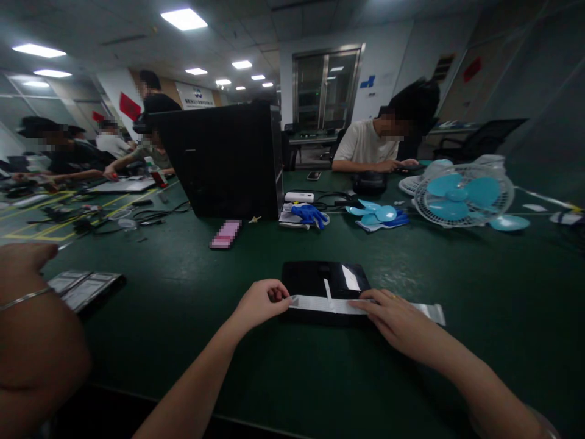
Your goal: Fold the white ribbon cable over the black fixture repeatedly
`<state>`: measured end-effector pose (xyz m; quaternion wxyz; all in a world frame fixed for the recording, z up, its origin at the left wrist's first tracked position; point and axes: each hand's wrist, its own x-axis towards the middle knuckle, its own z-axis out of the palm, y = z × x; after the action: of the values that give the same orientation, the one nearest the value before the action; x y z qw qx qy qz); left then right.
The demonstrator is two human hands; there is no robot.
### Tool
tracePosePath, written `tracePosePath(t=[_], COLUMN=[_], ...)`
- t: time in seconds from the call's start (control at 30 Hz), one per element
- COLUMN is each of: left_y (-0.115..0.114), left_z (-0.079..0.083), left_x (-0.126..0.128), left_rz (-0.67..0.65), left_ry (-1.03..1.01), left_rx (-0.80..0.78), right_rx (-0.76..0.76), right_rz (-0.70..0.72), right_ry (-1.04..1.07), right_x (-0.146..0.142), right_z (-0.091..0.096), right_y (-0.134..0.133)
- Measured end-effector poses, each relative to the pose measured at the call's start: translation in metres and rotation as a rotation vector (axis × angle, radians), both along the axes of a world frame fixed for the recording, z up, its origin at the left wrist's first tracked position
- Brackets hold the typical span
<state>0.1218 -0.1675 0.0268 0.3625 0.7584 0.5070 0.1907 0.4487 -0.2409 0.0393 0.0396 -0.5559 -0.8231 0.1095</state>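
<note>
A black flat case (304, 277) lies on the green table in front of me. Across its near part runs a long white strip (315, 303) with fine lines, like a flat ribbon cable; its far right end sticks out past the case. My left hand (262, 302) pinches the strip's left end between thumb and fingers. Fingers outstretched, my right hand (395, 314) rests on the strip at the case's right side and covers part of it. A short narrow white piece (327, 289) stands up from the strip near the middle, and a shiny patch (351, 277) shows on the case.
A co-worker's arm (36, 341) reaches in at the left beside hard drives (86, 286). Farther back stand a black computer case (223, 161), a pink phone (225, 234), blue gloves (308, 215) and a fan (461, 194) with blue blades. Another person (365, 146) sits opposite.
</note>
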Motion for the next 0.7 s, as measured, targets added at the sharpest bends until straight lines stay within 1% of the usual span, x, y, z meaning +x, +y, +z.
tracePosePath(t=[0.13,0.23,0.3,0.37,0.47,0.6,0.7], left_y=[-0.001,-0.001,-0.001,-0.001,-0.001,-0.001,-0.002], left_z=[0.002,0.003,0.002,0.002,0.001,0.002,0.003], left_x=[0.001,0.002,0.002,0.002,0.001,0.000,0.001], left_rz=[-0.023,-0.026,-0.021,-0.003,0.037,0.092,0.094], left_ry=[-0.011,-0.031,-0.048,-0.072,-0.113,-0.136,-0.131], left_rx=[0.009,0.052,0.074,0.098,0.141,0.149,0.137], right_rx=[-0.010,-0.008,-0.016,-0.026,-0.044,-0.073,-0.073], right_rz=[-0.018,-0.040,-0.017,0.042,0.102,0.095,0.075], right_ry=[0.025,0.072,0.082,0.076,0.064,0.062,0.060], right_x=[-0.002,-0.012,-0.022,-0.032,-0.040,-0.043,-0.045], right_z=[-0.002,-0.002,-0.003,-0.005,-0.008,-0.011,-0.009], right_y=[-0.002,-0.005,-0.007,-0.008,-0.008,-0.008,-0.010])
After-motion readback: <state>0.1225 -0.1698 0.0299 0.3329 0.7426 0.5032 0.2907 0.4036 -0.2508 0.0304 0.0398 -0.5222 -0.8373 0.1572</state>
